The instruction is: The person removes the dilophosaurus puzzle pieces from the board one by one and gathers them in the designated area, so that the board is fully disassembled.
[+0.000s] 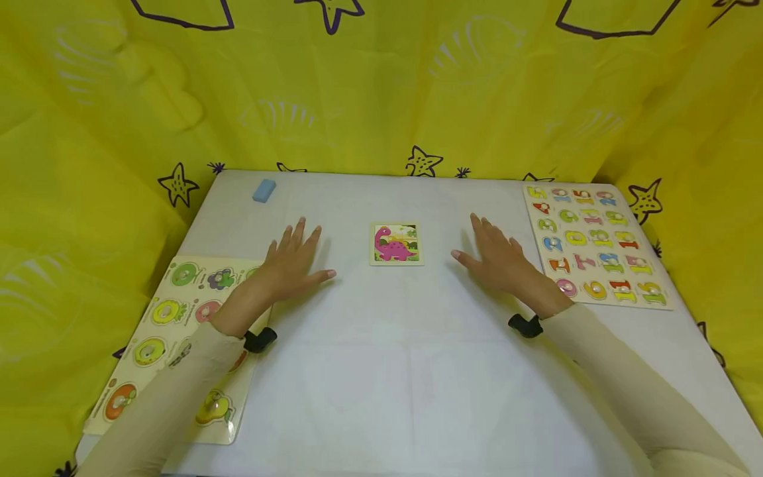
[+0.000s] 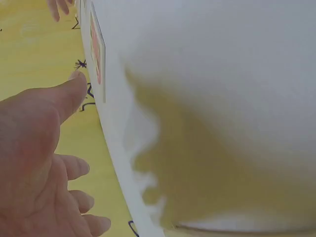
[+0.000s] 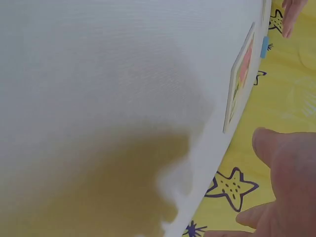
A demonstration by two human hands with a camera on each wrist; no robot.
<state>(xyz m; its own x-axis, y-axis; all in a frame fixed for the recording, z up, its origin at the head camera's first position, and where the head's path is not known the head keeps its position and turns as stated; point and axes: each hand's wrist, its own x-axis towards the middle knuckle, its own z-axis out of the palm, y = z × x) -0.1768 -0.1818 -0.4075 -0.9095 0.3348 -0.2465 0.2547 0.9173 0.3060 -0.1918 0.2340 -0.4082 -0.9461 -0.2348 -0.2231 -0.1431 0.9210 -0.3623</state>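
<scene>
**Left hand (image 1: pixel 292 262) and right hand (image 1: pixel 497 255) spread wide either side of a dinosaur board (image 1: pixel 396 244)**

Head view: The dinosaur board lies flat on the white table (image 1: pixel 369 397), its pink animal facing up inside a pale border. Taking it as the clock's centre, the left hand is at 9 o'clock and the right hand at 3, both near it but apart from it, fingers straight and thumbs held out toward it. A blue block (image 1: pixel 264 191) lies at 10 o'clock. A fruit board (image 1: pixel 197 436) is at 8, partly covered by the left sleeve (image 1: pixel 173 391); a number board (image 1: pixel 561 230) is at 3, beyond the right hand.

Left wrist view: The left hand fills 8 o'clock, thumb well apart from the fingers. The dinosaur board appears steeply angled at 11.

Right wrist view: The right hand shows at 4 o'clock, thumb and fingers likewise apart. The dinosaur board and blue block stand toward 2.
</scene>
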